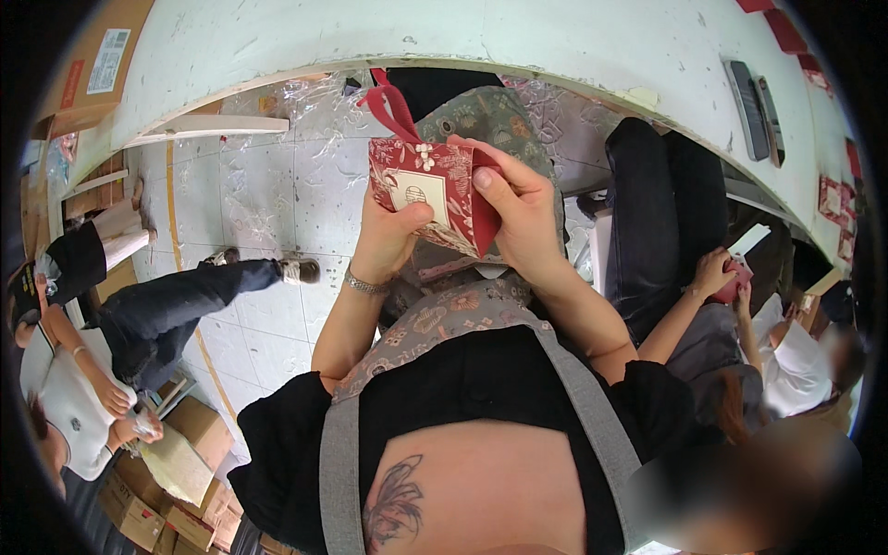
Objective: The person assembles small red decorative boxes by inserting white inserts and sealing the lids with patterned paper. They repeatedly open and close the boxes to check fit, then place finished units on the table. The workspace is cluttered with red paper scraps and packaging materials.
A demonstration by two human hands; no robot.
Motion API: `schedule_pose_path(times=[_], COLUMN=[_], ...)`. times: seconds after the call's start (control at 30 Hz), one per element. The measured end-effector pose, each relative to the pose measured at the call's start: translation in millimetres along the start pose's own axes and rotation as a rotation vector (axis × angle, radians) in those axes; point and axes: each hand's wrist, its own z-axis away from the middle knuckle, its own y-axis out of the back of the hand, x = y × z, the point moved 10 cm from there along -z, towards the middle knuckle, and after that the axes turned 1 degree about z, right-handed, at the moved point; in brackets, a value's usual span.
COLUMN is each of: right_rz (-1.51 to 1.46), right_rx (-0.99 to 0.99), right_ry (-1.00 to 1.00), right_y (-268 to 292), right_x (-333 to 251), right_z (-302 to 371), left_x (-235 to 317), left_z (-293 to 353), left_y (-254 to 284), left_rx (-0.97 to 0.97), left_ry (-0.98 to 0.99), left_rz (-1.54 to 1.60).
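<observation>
Black short-slv top, sleeves ending above the elbows; forearms bare. Grey apron straps run up over both shoulders; apron bib w/ floral pattern — muted grey-green w/ pinkish flowers. Left hand (393, 236): silver link bracelet (366, 284) at the wrist. Right hand (518, 208): no jewellery seen; nails short, unpainted. Dark flower-like tattoo low on the chest — partly under the neckline.

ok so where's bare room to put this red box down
The white tabletop is bare along its middle, between the cardboard box at its left end and the two dark flat devices at its right. The right edge is crowded with red boxes. Both hands, left hand and right hand, hold the red gift box.
</observation>
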Motion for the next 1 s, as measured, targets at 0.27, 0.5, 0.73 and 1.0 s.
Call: schedule_pose_path(times=[0.27, 0.5, 0.73, 1.0], right_rz=[-0.258, -0.168, -0.320, -0.013], right_rx=[-0.091, -0.067, -0.087, -0.227], right_ry=[-0.195, -0.154, -0.011, 0.192], right_y=[-1, 4, -1, 5], right_x=[32, 32, 34, -6], right_z=[-6, -2, 2, -32], left_x=[1, 0, 17, 60], left_z=[-5, -7, -19, -23], left_y=[5, 8, -3, -44], left_rx=[0.000, 0.005, -0.003, -0.029], left_ry=[0.007, 0.035, -0.028, -0.234], left_rz=[0.013, -0.074, -0.046, -0.982])
